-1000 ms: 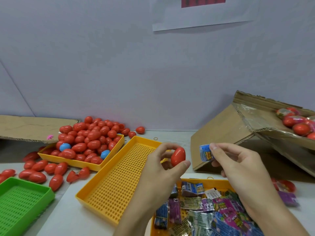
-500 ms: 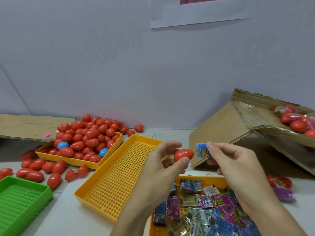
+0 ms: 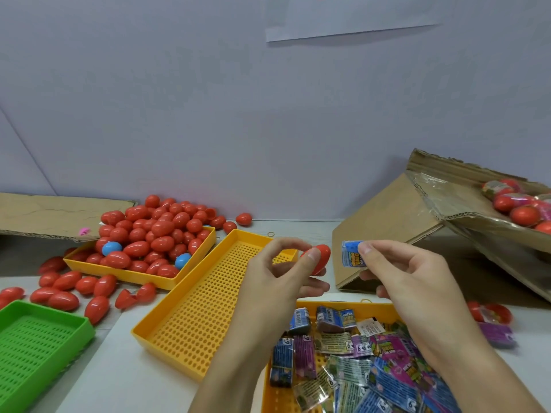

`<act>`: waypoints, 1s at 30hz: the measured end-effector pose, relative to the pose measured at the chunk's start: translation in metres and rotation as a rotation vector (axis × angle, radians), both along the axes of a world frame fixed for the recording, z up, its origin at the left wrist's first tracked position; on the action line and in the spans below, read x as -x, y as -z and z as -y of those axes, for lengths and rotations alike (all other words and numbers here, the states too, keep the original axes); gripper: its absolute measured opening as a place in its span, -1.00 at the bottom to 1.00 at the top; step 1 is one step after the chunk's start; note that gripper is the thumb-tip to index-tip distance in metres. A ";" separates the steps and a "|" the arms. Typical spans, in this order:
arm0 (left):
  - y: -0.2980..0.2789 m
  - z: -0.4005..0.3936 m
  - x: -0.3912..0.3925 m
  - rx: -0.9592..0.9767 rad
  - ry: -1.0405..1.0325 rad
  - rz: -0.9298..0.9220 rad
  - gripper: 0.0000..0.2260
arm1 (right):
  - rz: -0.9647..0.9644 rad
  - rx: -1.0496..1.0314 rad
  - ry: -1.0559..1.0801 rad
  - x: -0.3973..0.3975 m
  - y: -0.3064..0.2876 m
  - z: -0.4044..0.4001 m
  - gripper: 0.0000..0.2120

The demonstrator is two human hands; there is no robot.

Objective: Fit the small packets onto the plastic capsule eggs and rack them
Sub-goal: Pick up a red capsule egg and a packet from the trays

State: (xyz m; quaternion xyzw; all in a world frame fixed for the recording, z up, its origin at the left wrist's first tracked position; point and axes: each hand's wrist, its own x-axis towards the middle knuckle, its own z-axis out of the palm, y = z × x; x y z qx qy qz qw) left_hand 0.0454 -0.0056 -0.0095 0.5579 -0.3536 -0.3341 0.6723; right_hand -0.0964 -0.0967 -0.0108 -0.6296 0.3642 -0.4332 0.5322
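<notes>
Pinching a red egg [image 3: 319, 259] in left hand [image 3: 277, 281] fingertips | right hand [image 3: 408, 281] pinches blue packet [image 3: 351, 254] just beside it, above the packet tray [image 3: 334, 305] | egg likely light, hard, slippery: grip its middle | packet limp: hold by an edge

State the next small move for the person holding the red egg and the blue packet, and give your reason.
Probably bring the blue packet in the right hand leftward onto the red egg pinched by the left hand: a small gap separates them, so the packet is not yet fitted.
</notes>
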 end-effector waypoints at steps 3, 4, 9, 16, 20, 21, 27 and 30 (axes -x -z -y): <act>-0.002 0.000 0.001 0.066 0.049 -0.201 -0.82 | 0.006 0.015 0.011 0.001 0.000 0.000 -0.94; -0.002 0.000 0.001 0.088 0.048 -0.229 -0.81 | 0.008 0.017 0.016 0.001 0.000 0.001 -0.93; -0.001 0.001 0.003 0.055 -0.219 0.265 -0.78 | 0.013 0.008 0.028 0.003 0.000 0.003 -0.92; -0.003 0.001 0.004 0.112 -0.237 0.215 -0.84 | 0.019 0.009 0.028 0.002 0.000 0.002 -0.93; -0.010 0.002 0.006 0.179 -0.057 -0.391 -0.65 | 0.015 0.008 0.027 0.002 0.000 0.003 -0.93; -0.012 0.002 0.006 0.176 -0.033 -0.469 -0.63 | 0.015 0.010 0.028 0.001 0.000 0.003 -0.93; -0.012 0.001 0.007 0.182 0.026 -0.633 -0.63 | 0.027 0.022 0.026 0.002 0.001 0.003 -0.92; -0.009 0.001 0.006 0.175 0.038 -0.624 -0.62 | 0.038 0.022 0.025 0.002 0.000 0.003 -0.93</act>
